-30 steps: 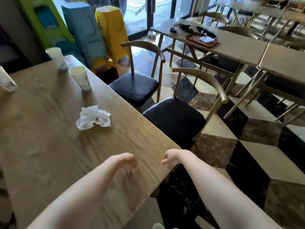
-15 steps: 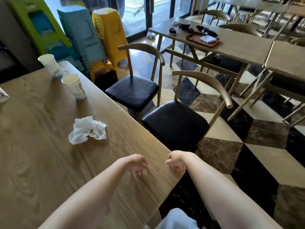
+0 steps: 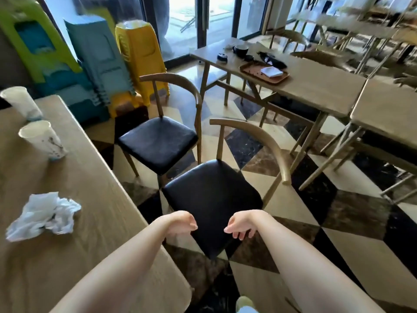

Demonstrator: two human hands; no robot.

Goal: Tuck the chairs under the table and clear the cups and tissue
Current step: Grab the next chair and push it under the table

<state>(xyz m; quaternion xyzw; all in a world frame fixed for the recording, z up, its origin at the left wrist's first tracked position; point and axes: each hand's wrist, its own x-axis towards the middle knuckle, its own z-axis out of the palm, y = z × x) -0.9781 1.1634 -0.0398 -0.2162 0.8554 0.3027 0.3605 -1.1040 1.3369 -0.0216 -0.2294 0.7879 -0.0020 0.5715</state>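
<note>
Nearest the camera, the left hand (image 3: pixel 181 224) and the right hand (image 3: pixel 242 224) hang side by side above the front edge of the near chair (image 3: pixel 212 199), both loosely curled with the fingers apart and nothing in them, touching neither seat nor frame. That chair stands pulled out from the table (image 3: pixel 94 199), turned at an angle, its curved wooden backrest on the far right side; the far chair (image 3: pixel 158 143) sits just beyond it, also out in the open and close to the first. Judging from this, the chairs are not yet tucked, and pushing the near one straight in could knock its leg or seat corner against the far chair or catch the table edge, since it is skewed and not square to the table; a jolt to the table might tip the tall, narrow cups. On the tabletop a crumpled tissue (image 3: pixel 44 216) lies near the edge, apart from everything else. Farther along, the near cup (image 3: pixel 42 140) stands upright with brownish marks on its side, and the far cup (image 3: pixel 21 102) stands behind it; whether either holds liquid cannot be told from this angle. Beyond the chairs, another table carries a tray (image 3: pixel 264 72) with a folded white paper in it.
</note>
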